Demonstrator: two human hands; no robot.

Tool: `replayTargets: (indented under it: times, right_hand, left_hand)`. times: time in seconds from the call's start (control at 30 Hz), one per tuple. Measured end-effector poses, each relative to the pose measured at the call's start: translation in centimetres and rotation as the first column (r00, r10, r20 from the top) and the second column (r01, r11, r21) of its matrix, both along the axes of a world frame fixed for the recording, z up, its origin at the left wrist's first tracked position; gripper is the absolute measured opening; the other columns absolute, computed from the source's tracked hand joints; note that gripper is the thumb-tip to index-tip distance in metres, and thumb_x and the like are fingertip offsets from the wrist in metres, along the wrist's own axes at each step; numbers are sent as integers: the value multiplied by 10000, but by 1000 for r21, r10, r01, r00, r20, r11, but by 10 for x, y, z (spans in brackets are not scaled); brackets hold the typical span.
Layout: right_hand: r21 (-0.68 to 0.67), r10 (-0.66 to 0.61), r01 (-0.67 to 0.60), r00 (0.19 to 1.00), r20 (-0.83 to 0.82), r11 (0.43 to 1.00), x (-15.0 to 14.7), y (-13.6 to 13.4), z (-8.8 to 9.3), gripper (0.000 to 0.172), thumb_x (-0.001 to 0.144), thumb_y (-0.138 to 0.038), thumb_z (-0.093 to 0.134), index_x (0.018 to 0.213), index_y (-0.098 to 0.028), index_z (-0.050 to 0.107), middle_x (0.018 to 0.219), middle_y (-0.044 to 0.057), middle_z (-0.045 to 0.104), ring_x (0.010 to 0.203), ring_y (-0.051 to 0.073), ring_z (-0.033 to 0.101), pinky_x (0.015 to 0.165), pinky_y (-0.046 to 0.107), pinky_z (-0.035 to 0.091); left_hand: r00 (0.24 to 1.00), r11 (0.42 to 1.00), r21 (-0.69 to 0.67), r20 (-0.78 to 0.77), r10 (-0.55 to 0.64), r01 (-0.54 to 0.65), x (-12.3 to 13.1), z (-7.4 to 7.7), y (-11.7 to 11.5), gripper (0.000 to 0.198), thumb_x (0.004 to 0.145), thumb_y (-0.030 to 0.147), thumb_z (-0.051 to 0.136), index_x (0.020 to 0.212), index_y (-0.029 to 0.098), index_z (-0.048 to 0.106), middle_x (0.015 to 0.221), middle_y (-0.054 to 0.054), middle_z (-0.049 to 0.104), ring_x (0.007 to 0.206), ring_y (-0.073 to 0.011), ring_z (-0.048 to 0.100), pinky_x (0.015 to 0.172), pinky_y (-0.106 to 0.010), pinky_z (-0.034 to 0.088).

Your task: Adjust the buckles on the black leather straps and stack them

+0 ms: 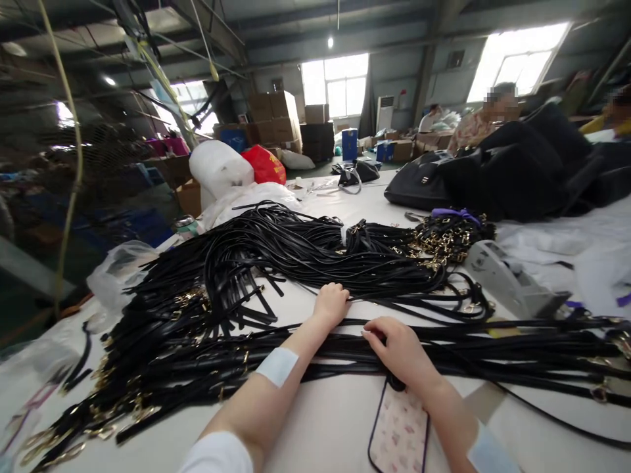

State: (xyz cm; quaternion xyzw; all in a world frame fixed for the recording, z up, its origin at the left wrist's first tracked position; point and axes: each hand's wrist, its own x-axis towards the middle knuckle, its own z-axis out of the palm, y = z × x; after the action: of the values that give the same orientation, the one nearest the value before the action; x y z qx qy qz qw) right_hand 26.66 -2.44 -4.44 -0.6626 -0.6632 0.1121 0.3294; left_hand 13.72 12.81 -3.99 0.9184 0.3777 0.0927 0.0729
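Note:
My left hand (332, 304) is closed over the near edge of a large bundle of black straps (276, 246). Its fingers curl down onto a strap there, and their tips are hidden. My right hand (397, 345) hovers low above a second, straighter row of black straps (458, 345) running across the table. Thumb and forefinger are bent close together; whatever lies between them cannot be made out. Just beneath this hand lies a phone in a patterned case (400, 430), with a dark round part near its top. Gold-coloured clasps (436, 246) hang at the strap ends.
A grey tape dispenser (513, 279) stands at the right, before a heap of black bags (507, 171). Clear plastic bags (121, 272) lie at the left edge. A white roll (219, 167) and a red bag (265, 164) stand behind. Other people sit at the far right.

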Motion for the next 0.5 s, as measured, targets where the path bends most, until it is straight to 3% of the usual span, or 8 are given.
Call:
replayTargets:
  times: [0.07, 0.13, 0.2, 0.27, 0.37, 0.5]
  right_hand:
    - [72, -44, 45, 999, -12, 996, 0, -1, 1, 176, 886, -264, 540, 981, -203, 675, 954, 86, 708, 875, 237, 648, 817, 391, 515]
    - [157, -35, 32, 999, 14, 987, -2, -3, 3, 357, 824, -204, 590, 1180, -206, 626, 1209, 120, 643, 1118, 284, 584, 976, 453, 461]
    - [181, 80, -88, 996, 48, 980, -5, -6, 6, 548, 769, -147, 621, 1306, -233, 558, 1341, 105, 569, 1248, 283, 501, 1106, 490, 343]
    - [125, 238, -243, 970, 49, 962, -10, -10, 10, 450, 784, -135, 622, 1218, -255, 623, 1184, 60, 663, 1134, 229, 580, 1148, 468, 279]
    - [39, 357, -357, 934, 13, 933, -14, -15, 17, 92, 854, -218, 640, 891, -244, 720, 798, -13, 705, 810, 154, 645, 1117, 410, 310]
    - [23, 361, -361, 932, 7, 932, -14, -18, 25, 146, 874, -311, 661, 767, -239, 731, 704, -18, 709, 720, 150, 627, 988, 341, 406]
  left_hand:
    - [998, 998, 8, -19, -63, 63, -7, 7, -12, 188, 887, 257, 571, 823, 143, 706, 955, -143, 659, 1028, -295, 592, 928, -427, 458]
    - [991, 992, -5, -31, -129, 129, -19, 16, -30, 215, 924, 299, 525, 876, 175, 694, 954, -105, 677, 975, -251, 612, 900, -374, 464]
    - [977, 976, -67, -44, -208, 205, -36, 26, -53, 246, 955, 342, 468, 921, 208, 671, 897, -58, 695, 849, -204, 635, 788, -303, 475]
    - [962, 956, -147, -66, -267, 255, -56, 39, -74, 266, 962, 362, 438, 886, 219, 649, 806, -31, 695, 717, -181, 627, 648, -260, 436]
    - [963, 948, -233, -108, -247, 217, -94, 62, -98, 300, 944, 352, 445, 731, 207, 598, 655, -9, 634, 585, -158, 564, 545, -247, 332]
    - [993, 946, -322, -97, -66, 31, -166, 95, -105, 376, 945, 394, 410, 649, 205, 545, 607, 19, 568, 562, -131, 512, 540, -223, 321]
